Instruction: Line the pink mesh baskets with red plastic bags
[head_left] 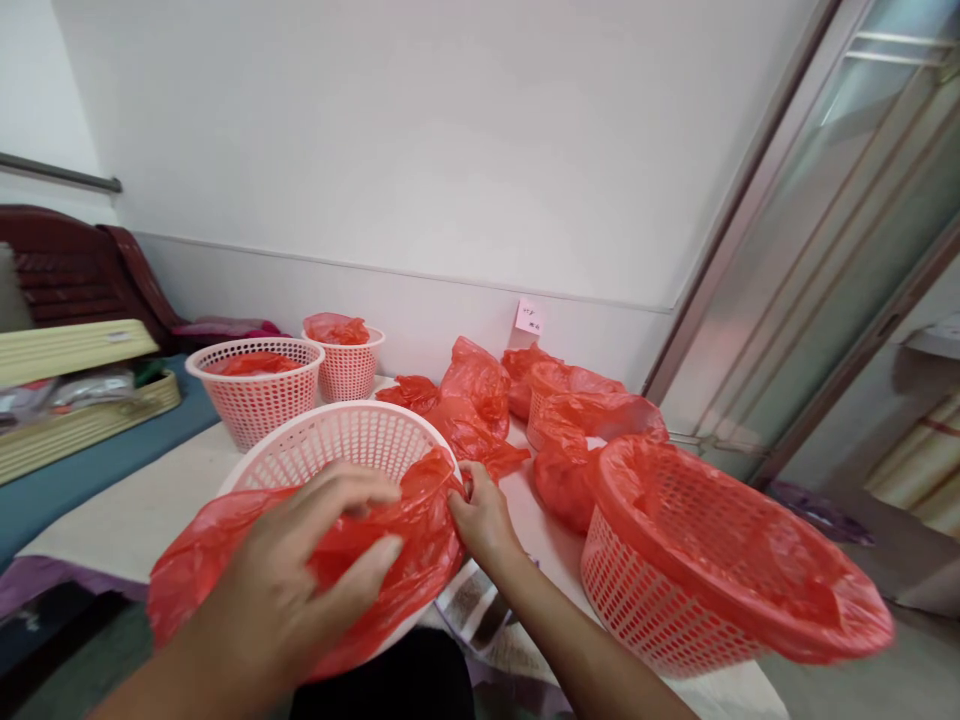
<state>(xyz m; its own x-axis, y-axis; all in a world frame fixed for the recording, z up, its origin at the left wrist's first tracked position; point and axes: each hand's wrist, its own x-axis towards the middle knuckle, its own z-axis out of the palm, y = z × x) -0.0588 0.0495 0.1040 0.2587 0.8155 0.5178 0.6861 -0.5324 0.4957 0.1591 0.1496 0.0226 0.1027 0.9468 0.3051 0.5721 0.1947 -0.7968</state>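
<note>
In front of me stands a pale pink perforated plastic basket [319, 448]. A thin red plastic bag [202, 545] lies bunched inside it and hangs over its near rim. At the right rim, my right hand [486, 515] pinches the bag's edge against the basket. My left hand [281, 580] is above the near part of the bag, thumb and fingers apart; whether it touches the film I cannot tell. On the right a large pink basket [660, 600] is lined with a red plastic bag [739, 530] folded over its rim.
Two more pink baskets, a wide one [262, 410] and a smaller one [349, 370], hold red bags at the back left. Several crumpled red bags [472, 385] lie near the wall, below a pink note [530, 317]. A striped cloth [474, 603] lies between the front baskets.
</note>
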